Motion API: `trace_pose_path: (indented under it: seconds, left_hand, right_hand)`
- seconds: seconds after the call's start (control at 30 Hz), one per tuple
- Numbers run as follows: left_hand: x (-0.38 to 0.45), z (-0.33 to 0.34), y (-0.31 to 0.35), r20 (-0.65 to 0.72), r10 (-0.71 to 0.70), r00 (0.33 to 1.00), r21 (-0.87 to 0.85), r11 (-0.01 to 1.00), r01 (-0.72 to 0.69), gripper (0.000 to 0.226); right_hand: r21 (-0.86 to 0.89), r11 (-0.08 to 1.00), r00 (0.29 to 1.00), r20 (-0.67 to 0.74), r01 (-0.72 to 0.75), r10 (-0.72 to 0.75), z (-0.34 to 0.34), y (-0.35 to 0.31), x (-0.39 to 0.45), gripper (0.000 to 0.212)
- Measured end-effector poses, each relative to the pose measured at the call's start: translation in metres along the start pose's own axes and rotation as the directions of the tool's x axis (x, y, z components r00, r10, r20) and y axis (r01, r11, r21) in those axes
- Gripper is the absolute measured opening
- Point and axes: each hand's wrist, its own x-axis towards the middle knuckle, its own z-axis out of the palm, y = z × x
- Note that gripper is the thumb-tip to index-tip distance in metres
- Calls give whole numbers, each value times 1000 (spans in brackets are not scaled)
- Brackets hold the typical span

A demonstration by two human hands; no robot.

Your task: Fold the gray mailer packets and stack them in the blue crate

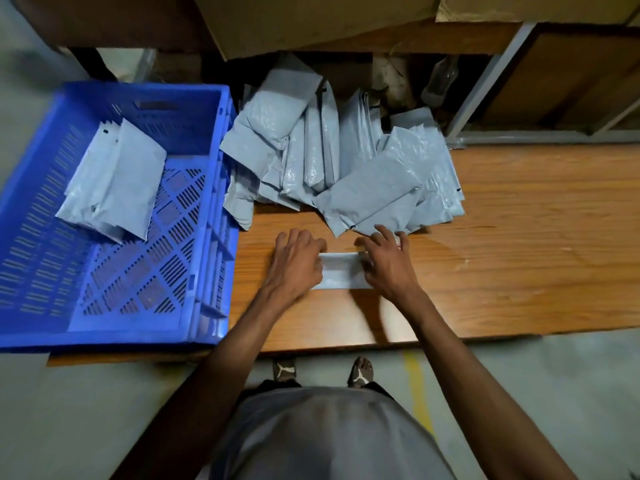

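On the worktop, both hands press one packet mid-fold. Few folded packets lie in the crate; a large pile beside it remains, so most work is left.

Wooden table, cardboard boxes behind, sandalled feet on grey floor
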Motion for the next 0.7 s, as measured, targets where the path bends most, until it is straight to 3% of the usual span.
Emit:
trace_pose_path:
  seconds: [0.1,0.17,0.33,0.43,0.5,0.7]
  left_hand:
    - [-21,-9,10,-264,49,963,-40,997,-62,30]
    - [-40,0,15,-341,65,938,-72,993,-95,30]
    - [-86,55,7,-62,1,998,-147,989,-11,45]
    - [-92,67,12,-102,-66,993,-216,975,43,44]
    - [-82,72,18,-126,-90,988,-173,983,67,50]
    - [-54,97,24,28,-155,988,24,988,154,63]
  right_hand:
    - [30,997,975,-216,69,-61,-22,0,-19,44]
    - [39,994,967,-240,98,-86,-21,0,-39,50]
    - [187,977,995,-26,102,-98,30,11,-96,48]
    - [218,972,995,-63,90,-78,43,14,-101,45]
    - [210,976,998,-57,51,-40,48,11,-91,51]
    - [163,987,999,54,-4,-4,67,7,-65,60]
